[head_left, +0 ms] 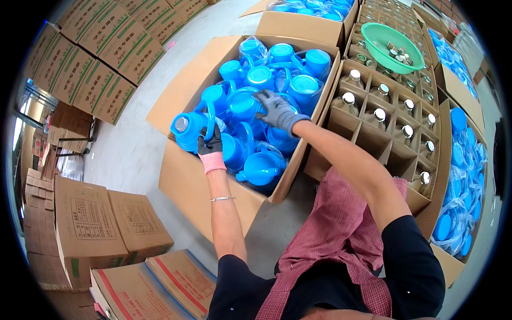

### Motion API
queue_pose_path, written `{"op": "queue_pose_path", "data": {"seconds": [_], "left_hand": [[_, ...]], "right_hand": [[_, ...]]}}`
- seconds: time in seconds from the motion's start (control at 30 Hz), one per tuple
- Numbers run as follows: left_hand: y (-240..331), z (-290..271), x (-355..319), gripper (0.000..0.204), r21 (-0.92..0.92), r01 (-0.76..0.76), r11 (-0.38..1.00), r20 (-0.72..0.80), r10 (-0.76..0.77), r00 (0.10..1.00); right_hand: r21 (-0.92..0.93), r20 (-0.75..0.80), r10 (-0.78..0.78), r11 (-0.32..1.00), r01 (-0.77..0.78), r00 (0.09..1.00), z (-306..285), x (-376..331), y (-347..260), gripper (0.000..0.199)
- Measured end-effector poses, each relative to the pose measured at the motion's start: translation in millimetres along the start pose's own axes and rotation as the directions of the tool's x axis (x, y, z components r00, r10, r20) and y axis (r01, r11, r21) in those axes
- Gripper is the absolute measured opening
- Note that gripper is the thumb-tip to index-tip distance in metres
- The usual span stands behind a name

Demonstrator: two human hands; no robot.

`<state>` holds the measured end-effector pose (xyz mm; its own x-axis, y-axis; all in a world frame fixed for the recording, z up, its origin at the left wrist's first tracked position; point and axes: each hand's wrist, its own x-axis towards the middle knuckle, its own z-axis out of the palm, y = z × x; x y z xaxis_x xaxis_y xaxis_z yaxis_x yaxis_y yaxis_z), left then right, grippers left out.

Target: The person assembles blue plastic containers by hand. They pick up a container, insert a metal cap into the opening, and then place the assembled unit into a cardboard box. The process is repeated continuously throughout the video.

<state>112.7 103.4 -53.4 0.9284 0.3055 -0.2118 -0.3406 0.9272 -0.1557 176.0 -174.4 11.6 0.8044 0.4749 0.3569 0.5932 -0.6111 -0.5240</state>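
An open cardboard box (314, 133) in front of me is packed with blue plastic jugs with loop handles, several wrapped in clear film. At the box's left side my left hand (211, 149), in a dark glove with a pink cuff, is closed at the handle of a tilted blue jug (186, 136). A round silvery piece shows at that jug's end. My right hand (278, 111), in a grey glove, lies over the middle jugs with its fingers stretched out. Its fingertips touch a blue jug (243, 105), and it grips nothing that I can see.
To the right stands a divided carton (368, 140) of glass bottles with pale caps. A green basin (381, 40) with small silvery caps rests behind. More blue jugs fill a box (457, 176) at the far right. Closed cartons (88, 226) stand at the left.
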Motion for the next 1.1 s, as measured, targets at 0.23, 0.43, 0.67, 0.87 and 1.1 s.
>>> {"op": "queue_pose_path", "data": {"seconds": [0.23, 0.43, 0.67, 0.87, 1.1], "left_hand": [[20, -3, -17, 0.031, 0.282, -0.196, 0.939, 0.016, 0.200, 0.980], [-96, 35, -135, 0.050, 0.921, -0.387, 0.048, 0.389, -0.189, 0.902], [-89, 26, -156, 0.046, 0.930, -0.367, 0.030, 0.368, -0.036, 0.929], [-110, 96, -144, 0.038, 0.337, -0.744, -0.578, 0.790, -0.256, 0.557], [-179, 176, -143, 0.062, 0.215, -0.895, -0.391, 0.732, -0.542, 0.413]], "right_hand": [[-0.174, 0.334, 0.578, 0.814, -0.555, 0.744, 28, 15, 87, 0.118], [0.182, 0.220, 0.253, 0.938, -0.294, 0.942, 25, 0, 128, 0.103], [0.062, -0.118, -0.279, 0.956, 0.288, 0.953, -72, -8, 28, 0.035], [-0.296, -0.414, -0.557, 0.830, 0.472, 0.720, -257, -8, -61, 0.029], [-0.573, -0.371, -0.483, 0.791, 0.214, 0.793, -452, -46, -155, 0.033]]}}
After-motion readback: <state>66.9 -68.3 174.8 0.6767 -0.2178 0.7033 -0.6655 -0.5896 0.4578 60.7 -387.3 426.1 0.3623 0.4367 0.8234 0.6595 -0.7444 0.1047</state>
